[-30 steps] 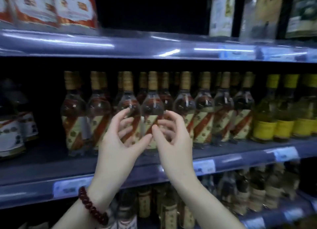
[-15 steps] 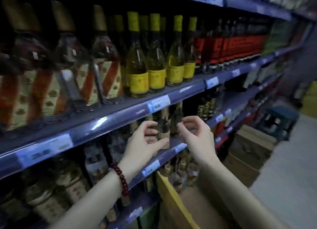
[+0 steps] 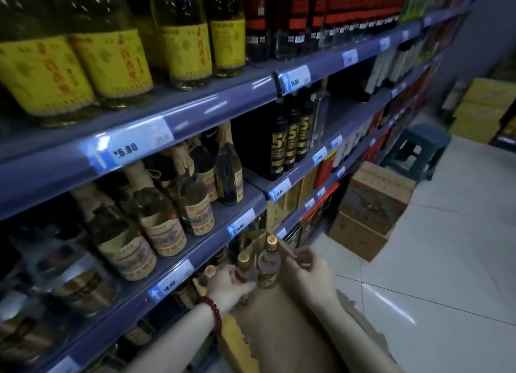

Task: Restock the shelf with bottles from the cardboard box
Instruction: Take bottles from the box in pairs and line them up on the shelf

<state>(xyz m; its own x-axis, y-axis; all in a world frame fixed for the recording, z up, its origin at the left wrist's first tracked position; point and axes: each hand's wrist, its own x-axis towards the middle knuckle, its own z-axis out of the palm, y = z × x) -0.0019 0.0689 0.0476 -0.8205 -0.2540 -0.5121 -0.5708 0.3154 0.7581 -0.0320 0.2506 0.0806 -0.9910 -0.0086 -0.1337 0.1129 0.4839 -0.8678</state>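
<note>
An open cardboard box [image 3: 236,342] stands on the floor below me, against the shelf [image 3: 178,272]. Three clear bottles with gold caps stand upright at its far end. The tallest bottle [image 3: 269,265] has a red and white label. My left hand [image 3: 229,286], with a red bead bracelet on the wrist, is wrapped around the middle bottle [image 3: 243,261]. A third bottle's cap [image 3: 210,270] shows just left of that hand. My right hand [image 3: 310,272] hovers to the right of the tallest bottle, fingers curled and apart, holding nothing.
Blue shelves run away to the right, holding yellow-labelled bottles [image 3: 111,59], paper-wrapped brown bottles [image 3: 164,227] and black bottles [image 3: 290,138]. Two stacked cardboard boxes [image 3: 374,205], a green stool [image 3: 418,149] and yellow crates [image 3: 480,110] stand on the white tiled floor.
My view has swung from the upper shelf down and right to the box on the floor. Both hands have dropped from the shelf to the bottles in the box, the left now gripping one.
</note>
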